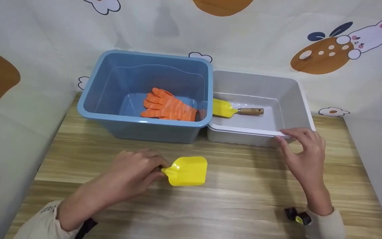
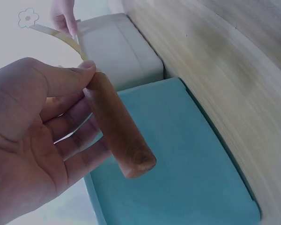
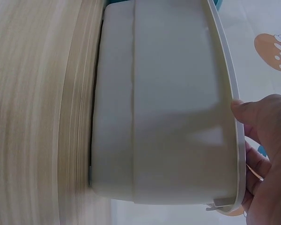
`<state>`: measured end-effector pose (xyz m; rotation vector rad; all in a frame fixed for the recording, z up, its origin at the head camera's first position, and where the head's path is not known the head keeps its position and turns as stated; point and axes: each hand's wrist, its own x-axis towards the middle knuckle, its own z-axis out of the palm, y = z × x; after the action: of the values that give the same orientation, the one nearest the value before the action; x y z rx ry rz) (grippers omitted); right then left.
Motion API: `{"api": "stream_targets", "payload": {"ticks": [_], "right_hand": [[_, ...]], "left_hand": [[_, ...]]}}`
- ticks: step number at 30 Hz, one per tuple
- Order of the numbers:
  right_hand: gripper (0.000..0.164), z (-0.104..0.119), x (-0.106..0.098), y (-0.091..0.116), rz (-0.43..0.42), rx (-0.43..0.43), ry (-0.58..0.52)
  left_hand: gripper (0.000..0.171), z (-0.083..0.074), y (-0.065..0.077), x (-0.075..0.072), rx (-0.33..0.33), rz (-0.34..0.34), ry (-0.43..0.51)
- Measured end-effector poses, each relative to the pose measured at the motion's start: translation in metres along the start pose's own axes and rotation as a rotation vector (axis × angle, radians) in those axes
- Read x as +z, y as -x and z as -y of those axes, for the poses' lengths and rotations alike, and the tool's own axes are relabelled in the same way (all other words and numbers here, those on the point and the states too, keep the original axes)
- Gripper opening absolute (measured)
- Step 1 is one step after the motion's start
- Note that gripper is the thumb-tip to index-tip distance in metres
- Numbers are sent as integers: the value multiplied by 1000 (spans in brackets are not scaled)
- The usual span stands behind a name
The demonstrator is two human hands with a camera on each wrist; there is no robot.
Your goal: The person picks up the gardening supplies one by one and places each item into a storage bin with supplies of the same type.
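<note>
My left hand (image 1: 138, 169) grips a small yellow shovel (image 1: 189, 171) by its wooden handle (image 2: 119, 126), holding it over the table in front of the bins. In the left wrist view the thumb and fingers close round the handle's upper part. My right hand (image 1: 305, 149) pinches the front rim of the white bin (image 1: 297, 99), near its right corner. Inside that bin lies a second yellow shovel (image 1: 223, 108) with a wooden handle, its blade partly hidden by the blue bin (image 1: 144, 127). An orange striped glove (image 1: 171, 106) lies in the blue bin.
The two bins stand side by side on a wood-grain table (image 1: 237, 199), near its back edge. Behind and on both sides hangs a pale curtain (image 1: 257, 39) printed with rabbits, flowers and brown shapes.
</note>
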<state>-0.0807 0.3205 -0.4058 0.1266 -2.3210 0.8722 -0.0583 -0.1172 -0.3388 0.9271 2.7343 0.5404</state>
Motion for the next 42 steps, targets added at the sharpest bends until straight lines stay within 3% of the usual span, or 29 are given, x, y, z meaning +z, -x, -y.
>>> {"api": "stream_targets", "payload": {"ticks": [17,27,34,42], "right_hand": [[21,-2,3,0,4,-1,2],[24,-2,2,1,-12,18,6],[23,-1,2,0,3,29,3],[24,-3,3,0,-25,16,-13]], "left_hand": [[25,0,-3,-45,84,-89,-70],[26,0,-9,-68,78,-82,-92],[27,15,-9,-104,42,-167,-206],[27,23,-28,-125,49,-172,-215]]}}
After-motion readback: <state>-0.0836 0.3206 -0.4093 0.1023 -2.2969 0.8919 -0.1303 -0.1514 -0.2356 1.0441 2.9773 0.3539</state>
